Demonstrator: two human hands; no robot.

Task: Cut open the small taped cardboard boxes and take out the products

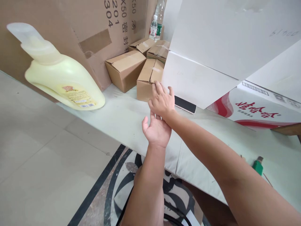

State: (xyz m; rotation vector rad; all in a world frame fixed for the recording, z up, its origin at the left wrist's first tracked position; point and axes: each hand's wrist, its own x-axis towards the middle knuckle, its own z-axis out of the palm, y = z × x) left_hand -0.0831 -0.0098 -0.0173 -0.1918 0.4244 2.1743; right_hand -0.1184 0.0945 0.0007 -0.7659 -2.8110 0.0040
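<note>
My right hand (161,99) reaches forward with its fingers stretched onto the near top edge of a small sealed cardboard box (147,81) on the pale table (122,116). My left hand (156,130) is just below it, palm up, fingers partly hidden under the right hand, holding nothing that I can see. A black phone (185,104) lies flat to the right of the hands. A pale yellow detergent bottle (61,78) lies on its side at the table's left end.
Other small cardboard boxes (125,69) stand behind the touched one. A large brown carton (94,31) leans at the back left, a big white carton (225,47) with red print at the right. Water bottles (154,27) stand at the back. A green tool (258,166) lies near the right.
</note>
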